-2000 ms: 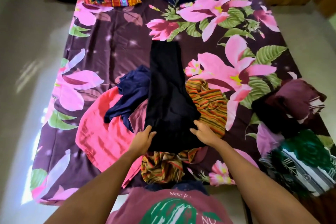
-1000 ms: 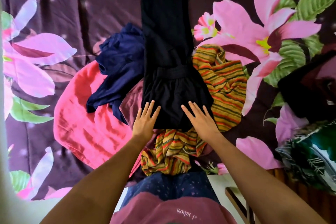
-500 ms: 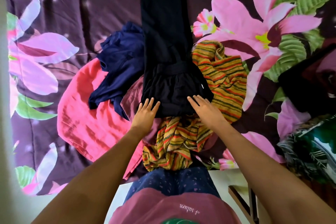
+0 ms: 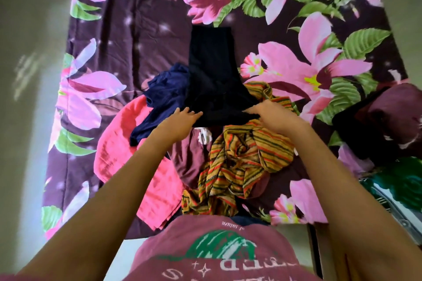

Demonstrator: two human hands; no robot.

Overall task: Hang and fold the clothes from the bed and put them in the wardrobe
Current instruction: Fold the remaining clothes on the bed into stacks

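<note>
Left hand [image 4: 182, 118], right hand [image 4: 271, 114] on black garment [image 4: 212, 70] (grip unclear), striped cloth [image 4: 246, 162], navy top [image 4: 164, 98] alongside

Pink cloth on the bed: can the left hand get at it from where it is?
Probably yes. The pink cloth lies spread beside and under the left forearm; only the navy garment overlaps its far edge. The left hand, at the near edge of the black garment, need only draw back.

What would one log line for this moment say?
step: folding black garment | left hand: fingers on near edge | right hand: at near edge, grip unclear | beside: navy cloth, striped cloth | surface: bed
</note>
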